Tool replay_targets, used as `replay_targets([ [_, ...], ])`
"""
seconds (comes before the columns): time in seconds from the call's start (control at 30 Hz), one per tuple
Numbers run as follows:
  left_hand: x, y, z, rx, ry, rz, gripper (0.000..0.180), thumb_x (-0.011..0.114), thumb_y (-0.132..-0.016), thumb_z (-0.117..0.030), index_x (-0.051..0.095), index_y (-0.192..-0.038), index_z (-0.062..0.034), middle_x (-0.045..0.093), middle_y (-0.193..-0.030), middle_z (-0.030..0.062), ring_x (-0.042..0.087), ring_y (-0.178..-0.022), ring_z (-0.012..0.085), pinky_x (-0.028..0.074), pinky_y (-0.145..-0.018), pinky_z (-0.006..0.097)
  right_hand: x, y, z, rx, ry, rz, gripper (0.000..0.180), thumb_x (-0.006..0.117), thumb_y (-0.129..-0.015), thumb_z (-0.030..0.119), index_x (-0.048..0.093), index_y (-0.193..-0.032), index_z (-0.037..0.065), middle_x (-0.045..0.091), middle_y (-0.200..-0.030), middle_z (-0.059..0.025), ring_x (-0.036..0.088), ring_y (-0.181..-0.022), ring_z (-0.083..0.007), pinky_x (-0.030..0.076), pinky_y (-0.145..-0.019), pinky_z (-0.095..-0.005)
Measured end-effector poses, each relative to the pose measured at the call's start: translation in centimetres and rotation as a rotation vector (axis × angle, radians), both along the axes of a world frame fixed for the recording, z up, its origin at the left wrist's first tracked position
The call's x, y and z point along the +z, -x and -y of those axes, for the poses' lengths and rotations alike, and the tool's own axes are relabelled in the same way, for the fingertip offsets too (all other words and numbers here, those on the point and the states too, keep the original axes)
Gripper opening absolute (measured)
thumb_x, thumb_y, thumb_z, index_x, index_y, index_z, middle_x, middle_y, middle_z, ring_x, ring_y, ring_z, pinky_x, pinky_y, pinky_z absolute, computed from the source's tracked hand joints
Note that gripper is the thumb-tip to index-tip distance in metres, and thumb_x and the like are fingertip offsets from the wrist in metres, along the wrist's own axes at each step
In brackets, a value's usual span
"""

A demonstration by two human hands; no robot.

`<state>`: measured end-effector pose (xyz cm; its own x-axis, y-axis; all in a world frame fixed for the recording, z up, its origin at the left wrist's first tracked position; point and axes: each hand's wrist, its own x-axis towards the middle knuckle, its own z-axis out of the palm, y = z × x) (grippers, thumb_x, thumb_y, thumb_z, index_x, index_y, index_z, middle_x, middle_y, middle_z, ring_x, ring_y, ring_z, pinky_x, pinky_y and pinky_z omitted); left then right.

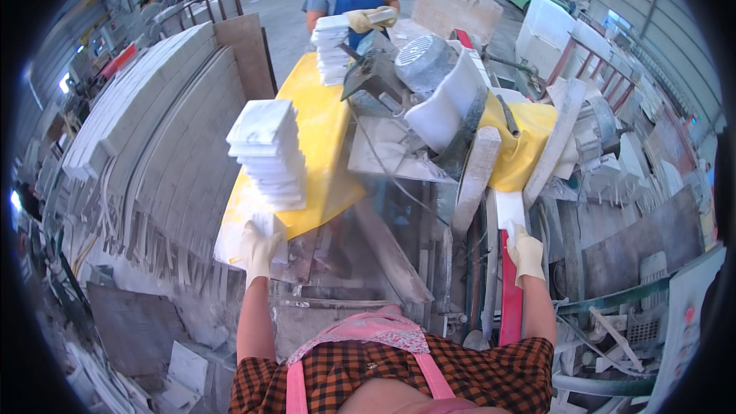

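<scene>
Both my hands wear cream gloves. My left hand (262, 251) is closed on the near end of a white stone tile (266, 224), low at the near end of a yellow-covered bench (314, 192). Just beyond it rises a tall stack of white tiles (264, 138), its layers slightly uneven. On the right, my right hand (527, 251) grips the near end of another white stone tile (509, 208), which lies on a narrow track with a red rail (511, 291). The far end of that tile runs under a yellow cloth (521, 146) hung on the machine; its tip is hidden.
Ahead stands a machine with a grey motor (424, 63) and a trailing cable (381, 165). Across the bench, a co-worker in a blue apron (356, 1) holds a tile by a second tile stack (332, 52). Long stone slabs (153, 100) stack up left; a control panel (690, 322) stands right.
</scene>
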<state>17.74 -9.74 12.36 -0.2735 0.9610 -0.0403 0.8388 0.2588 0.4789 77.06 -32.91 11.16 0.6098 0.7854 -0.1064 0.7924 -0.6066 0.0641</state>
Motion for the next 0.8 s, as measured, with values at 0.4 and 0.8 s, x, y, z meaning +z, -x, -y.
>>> replay_targets([
  [0.4,0.2,0.0,-0.2,-0.005,0.002,0.121,0.078,0.082,-0.071,-0.042,0.059,-0.126,0.0081,0.071,-0.116,0.0315,0.07,-0.111,0.0434,0.055,-0.097,0.047,1.3,30.7,-11.1,0.305,-0.851,-1.133,0.042,0.058,-0.106,0.029,0.058,-0.135,-0.002,0.066,-0.119,-0.0159,0.063,-0.109,-0.0235,0.048,-0.098,-0.0357],
  [0.8,0.6,1.6,0.1,-0.165,0.092,0.19,0.095,0.068,-0.088,-0.063,0.048,-0.142,0.0128,0.064,-0.126,0.0379,0.064,-0.12,0.0484,0.05,-0.104,0.048,-6.3,49.5,-21.6,0.304,-0.924,-1.156,0.053,0.07,-0.094,0.041,0.062,-0.135,0.008,0.073,-0.115,-0.0115,0.07,-0.107,-0.023,0.053,-0.093,-0.038],
])
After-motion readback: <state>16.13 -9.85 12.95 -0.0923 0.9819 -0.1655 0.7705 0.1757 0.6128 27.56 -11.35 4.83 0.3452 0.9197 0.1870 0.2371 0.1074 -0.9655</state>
